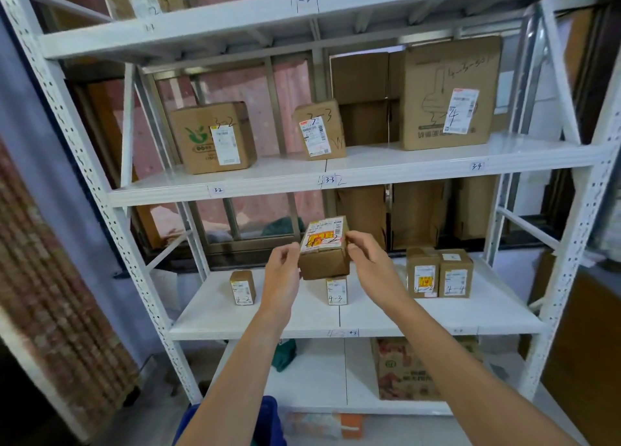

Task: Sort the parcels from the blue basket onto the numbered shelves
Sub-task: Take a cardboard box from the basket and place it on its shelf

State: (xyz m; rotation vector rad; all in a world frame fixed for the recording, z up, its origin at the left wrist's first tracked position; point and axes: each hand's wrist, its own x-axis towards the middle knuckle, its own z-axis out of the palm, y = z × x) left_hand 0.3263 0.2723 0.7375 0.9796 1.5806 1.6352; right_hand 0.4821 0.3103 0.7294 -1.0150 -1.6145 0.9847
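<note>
Parcel [323, 249] pinched between fingers of left hand [280, 271], right hand [369, 261].

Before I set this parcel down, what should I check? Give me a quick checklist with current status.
1. Grip: left hand and right hand both hold the parcel by its sides: ok.
2. Number: handwriting over the yellow sticker looks like 4-2, but it is blurred: cannot tell.
3. Matching neighbour: small box marked 4-2 stands at the left of the shelf: ok.
4. Free space: bare board around that box: ok.
5. Slot label: the shelf-edge tag is too faint to read: cannot tell.
</note>
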